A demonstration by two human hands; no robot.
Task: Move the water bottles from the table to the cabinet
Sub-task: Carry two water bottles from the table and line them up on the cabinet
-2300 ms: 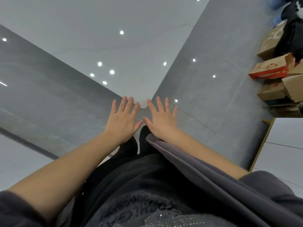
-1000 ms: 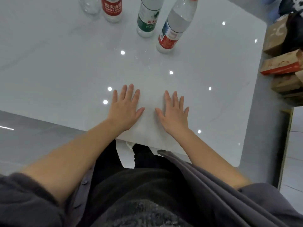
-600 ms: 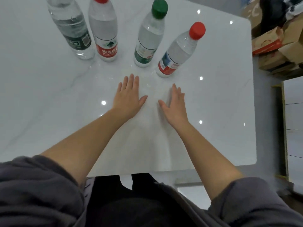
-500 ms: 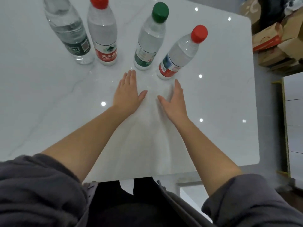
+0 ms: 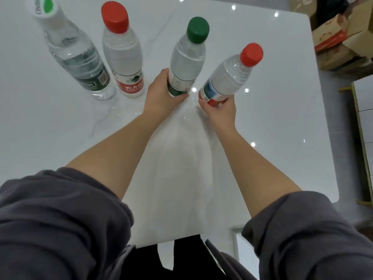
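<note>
Several clear water bottles stand in a row on the white table point(image 5: 272, 122). My left hand point(image 5: 159, 96) is wrapped around the base of the green-capped bottle point(image 5: 188, 55). My right hand point(image 5: 221, 110) grips the bottom of the right red-capped bottle point(image 5: 230, 77), which leans to the right. To the left stand a second red-capped bottle point(image 5: 123, 51) and a white-capped bottle with a dark label point(image 5: 74, 57), both untouched. No cabinet is in sight.
Cardboard boxes point(image 5: 341, 39) are piled on the floor past the table's right edge. A gold-framed white panel point(image 5: 363, 122) stands at the far right. My dark sleeves and lap fill the bottom of the view.
My view rose from the floor to the table. Both hands slid forward from lying flat on the table and closed around the bases of the two right-hand bottles.
</note>
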